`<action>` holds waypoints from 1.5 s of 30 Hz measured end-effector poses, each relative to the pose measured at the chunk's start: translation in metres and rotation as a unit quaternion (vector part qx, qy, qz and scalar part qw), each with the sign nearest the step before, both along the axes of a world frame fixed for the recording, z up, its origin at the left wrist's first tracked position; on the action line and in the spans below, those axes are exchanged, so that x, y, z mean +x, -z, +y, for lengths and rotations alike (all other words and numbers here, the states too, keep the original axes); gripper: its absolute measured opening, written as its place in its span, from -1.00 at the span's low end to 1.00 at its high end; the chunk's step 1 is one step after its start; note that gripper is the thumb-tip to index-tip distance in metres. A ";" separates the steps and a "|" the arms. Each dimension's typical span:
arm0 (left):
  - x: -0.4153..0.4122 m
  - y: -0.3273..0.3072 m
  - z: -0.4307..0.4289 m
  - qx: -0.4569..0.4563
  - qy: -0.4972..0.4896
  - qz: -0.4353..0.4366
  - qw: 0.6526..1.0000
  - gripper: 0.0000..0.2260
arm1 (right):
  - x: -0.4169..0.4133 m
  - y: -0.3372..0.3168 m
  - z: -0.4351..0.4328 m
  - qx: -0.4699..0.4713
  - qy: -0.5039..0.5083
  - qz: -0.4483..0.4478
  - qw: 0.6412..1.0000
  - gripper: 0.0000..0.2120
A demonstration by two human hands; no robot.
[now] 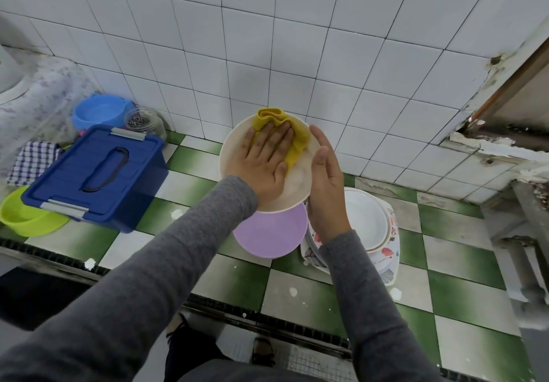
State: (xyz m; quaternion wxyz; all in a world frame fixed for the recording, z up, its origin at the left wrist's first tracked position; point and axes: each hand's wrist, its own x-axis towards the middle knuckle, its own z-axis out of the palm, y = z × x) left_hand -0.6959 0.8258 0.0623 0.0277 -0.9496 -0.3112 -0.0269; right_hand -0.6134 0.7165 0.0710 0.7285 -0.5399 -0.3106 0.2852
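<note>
Over the green-and-white checked counter, above a lilac plate and 1 stack of white bowls, the right hand props a cream plate by its rim, fingers straight and together. The left hand lies flat, fingers slightly spread, pressing a yellow cloth onto the plate's face. Farther left sits a blue lidded box.

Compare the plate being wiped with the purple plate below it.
The cream plate is held up, tilted, steadied by the right hand; the purple plate lies flat on the checked counter. The cream plate has a yellow cloth pressed on it by the left hand; the purple plate is bare. Both are round and look similar in size.
</note>
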 end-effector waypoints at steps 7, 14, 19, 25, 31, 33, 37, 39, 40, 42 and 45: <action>-0.001 0.000 -0.006 -0.120 -0.031 0.071 0.990 -0.46 | 0.004 0.001 -0.004 -0.007 0.037 0.029 0.999 -0.63; -0.014 0.004 -0.027 -0.339 0.069 0.036 0.938 -0.50 | 0.020 0.009 -0.007 -0.025 0.067 -0.017 0.997 -0.72; -0.018 0.000 -0.040 -0.294 0.136 -0.008 0.946 -0.39 | 0.033 0.009 -0.003 -0.046 0.065 -0.012 0.997 -0.69; -0.021 -0.012 -0.032 -0.248 0.148 -0.087 0.954 -0.48 | 0.043 0.004 -0.004 -0.042 0.050 0.115 0.991 -0.68; -0.021 -0.030 -0.033 -0.272 0.145 -0.189 0.932 -0.55 | 0.060 -0.003 -0.008 -0.133 -0.056 0.174 0.974 -0.61; -0.022 -0.029 -0.035 -0.341 0.114 -0.238 0.902 -0.58 | 0.064 -0.009 -0.012 -0.218 -0.071 0.154 0.961 -0.68; -0.023 -0.035 -0.038 -0.547 0.010 -0.427 0.720 -0.70 | 0.061 -0.010 -0.020 -0.321 -0.075 0.080 0.941 -0.68; -0.025 -0.037 -0.034 -0.581 -0.023 -0.474 0.662 -0.75 | 0.060 -0.004 -0.026 -0.305 -0.076 0.065 0.947 -0.68; -0.026 -0.037 -0.031 -0.592 -0.030 -0.489 0.640 -0.77 | 0.060 -0.001 -0.028 -0.274 -0.078 0.074 0.956 -0.66; -0.028 -0.038 -0.027 -0.614 -0.042 -0.513 0.598 -0.75 | 0.059 0.008 -0.030 -0.185 -0.106 0.103 0.972 -0.59; -0.029 -0.037 -0.020 -0.649 -0.067 -0.537 0.535 -0.70 | 0.049 0.015 -0.030 -0.078 -0.131 0.202 0.968 -0.54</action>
